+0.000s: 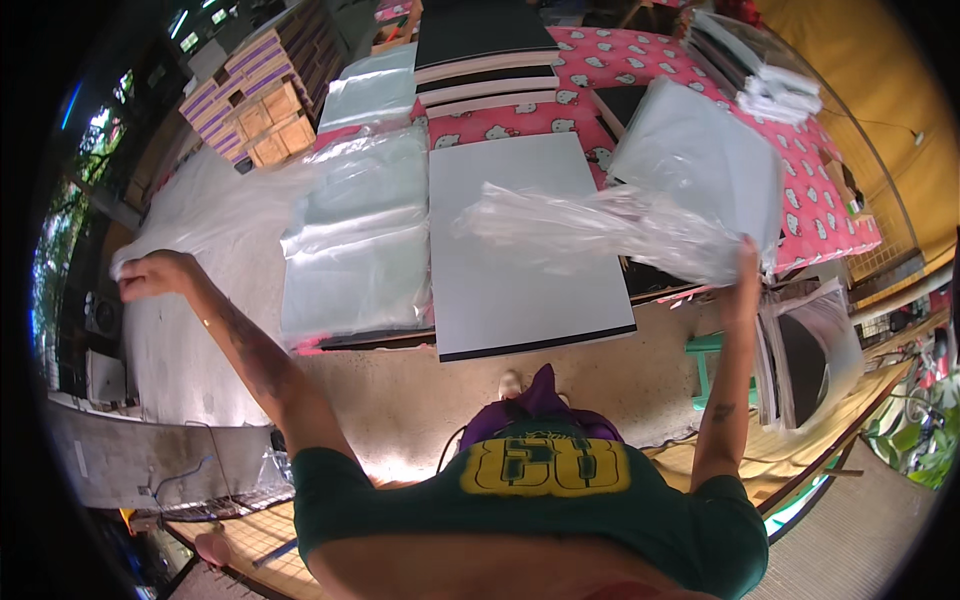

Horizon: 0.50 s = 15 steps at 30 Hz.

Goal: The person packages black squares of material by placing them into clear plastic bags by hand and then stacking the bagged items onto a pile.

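left hand point(157, 275) closed on clear plastic film point(240, 197) stretching off to its right, right hand point(744, 268) by the near edge of a plastic-wrapped board point(695, 145), can't tell its grip tbh

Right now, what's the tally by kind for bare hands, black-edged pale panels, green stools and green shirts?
Bare hands: 2 (left hand, right hand)
Black-edged pale panel: 1
Green stool: 1
Green shirt: 1
Total: 5
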### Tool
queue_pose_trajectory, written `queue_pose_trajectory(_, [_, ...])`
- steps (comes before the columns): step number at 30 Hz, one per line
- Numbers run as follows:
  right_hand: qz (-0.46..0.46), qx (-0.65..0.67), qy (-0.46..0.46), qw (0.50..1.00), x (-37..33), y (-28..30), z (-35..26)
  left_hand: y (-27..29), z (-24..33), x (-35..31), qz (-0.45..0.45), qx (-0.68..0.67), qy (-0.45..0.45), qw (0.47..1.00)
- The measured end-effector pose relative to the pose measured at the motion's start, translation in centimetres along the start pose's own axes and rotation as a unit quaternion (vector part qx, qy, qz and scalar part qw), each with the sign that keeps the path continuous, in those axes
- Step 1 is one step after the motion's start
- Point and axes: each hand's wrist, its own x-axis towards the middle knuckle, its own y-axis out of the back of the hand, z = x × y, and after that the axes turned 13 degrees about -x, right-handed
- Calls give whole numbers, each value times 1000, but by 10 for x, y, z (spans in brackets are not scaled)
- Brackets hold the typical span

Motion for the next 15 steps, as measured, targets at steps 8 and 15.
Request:
queue_pose_trajectory(8, [-281, 184, -206, 919, -30, -110, 53, 97, 56, -246, -781, 256, -82, 564])
queue_pose_trajectory(15, [-465, 111, -65, 876, -79, -139, -11, 75, 272, -320, -774, -201, 157, 579])
